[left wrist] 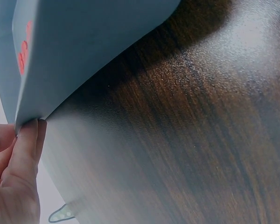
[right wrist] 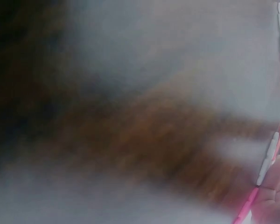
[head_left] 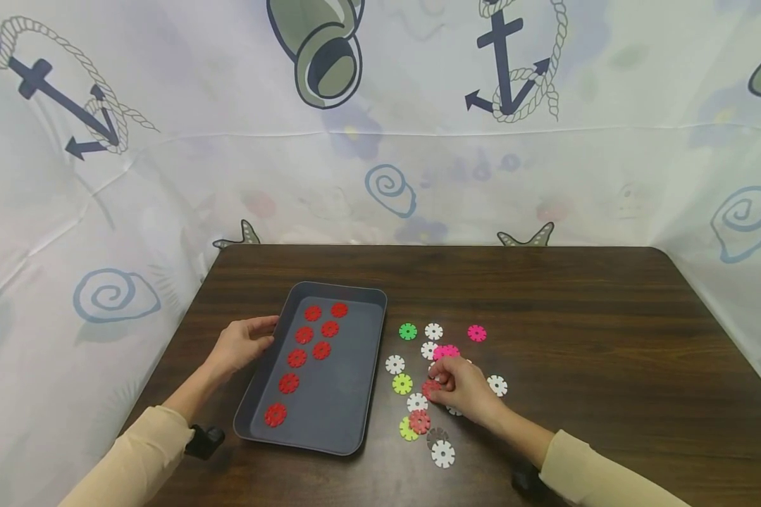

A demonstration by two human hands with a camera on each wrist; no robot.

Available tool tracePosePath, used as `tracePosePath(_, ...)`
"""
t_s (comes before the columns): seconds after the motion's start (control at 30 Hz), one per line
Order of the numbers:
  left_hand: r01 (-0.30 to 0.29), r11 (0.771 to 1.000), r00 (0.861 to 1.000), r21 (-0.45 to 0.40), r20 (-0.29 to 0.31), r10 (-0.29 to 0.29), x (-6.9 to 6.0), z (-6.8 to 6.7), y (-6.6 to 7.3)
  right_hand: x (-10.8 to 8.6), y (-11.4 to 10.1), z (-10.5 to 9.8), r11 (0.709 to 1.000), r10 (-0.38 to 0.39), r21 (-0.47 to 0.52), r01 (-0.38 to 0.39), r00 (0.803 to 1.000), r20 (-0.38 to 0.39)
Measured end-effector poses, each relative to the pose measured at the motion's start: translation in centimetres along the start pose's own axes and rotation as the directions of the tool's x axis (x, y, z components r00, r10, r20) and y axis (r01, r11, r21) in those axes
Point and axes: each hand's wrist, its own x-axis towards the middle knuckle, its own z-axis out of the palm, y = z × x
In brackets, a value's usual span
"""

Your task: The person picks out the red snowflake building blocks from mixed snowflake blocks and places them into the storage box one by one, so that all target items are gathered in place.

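Note:
In the head view, my left hand [head_left: 242, 345] is at the left side of a grey tray [head_left: 349, 422]. Its fairly straight fingers touch the tray's outer wall, as the left wrist view also shows. Several red notched plastic discs [head_left: 288, 383] lie flat in the tray, in two uneven columns. Right of the tray, my right hand [head_left: 469, 391] pinches a red disc [head_left: 429, 389] between thumb and fingers, low over a loose group of discs. Another red disc [head_left: 420, 422] lies partly over a yellow-green disc [head_left: 407, 429]. The right hand hides part of the group.
White discs [head_left: 443, 454], a green disc [head_left: 408, 332], pink discs [head_left: 477, 333] and a dark, see-through disc [head_left: 437, 437] lie around the right hand on the brown wooden table [head_left: 609, 338]. A patterned cloth [head_left: 418, 176] hangs behind the table's far edge.

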Motion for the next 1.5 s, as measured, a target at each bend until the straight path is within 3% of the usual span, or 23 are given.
tracePosePath(0.4,-0.005,1.000,1.000,-0.003,0.002,0.005,-0.06,0.06,0.03,0.04,-0.22,-0.06,0.997,-0.044,-0.068,0.045,0.999,0.012)
tracePosePath(0.93,-0.006,1.000,1.000,-0.005,0.007,0.006,-0.38,0.09,0.44,0.01,-0.25,0.07,0.996,-0.056,-0.071,0.056,0.998,0.011)
tracePosePath(1.5,-0.022,1.000,1.000,-0.002,0.003,0.022,-0.09,0.15,-0.13,-0.30,-0.39,0.19,0.989,-0.083,-0.122,0.079,0.996,-0.021)
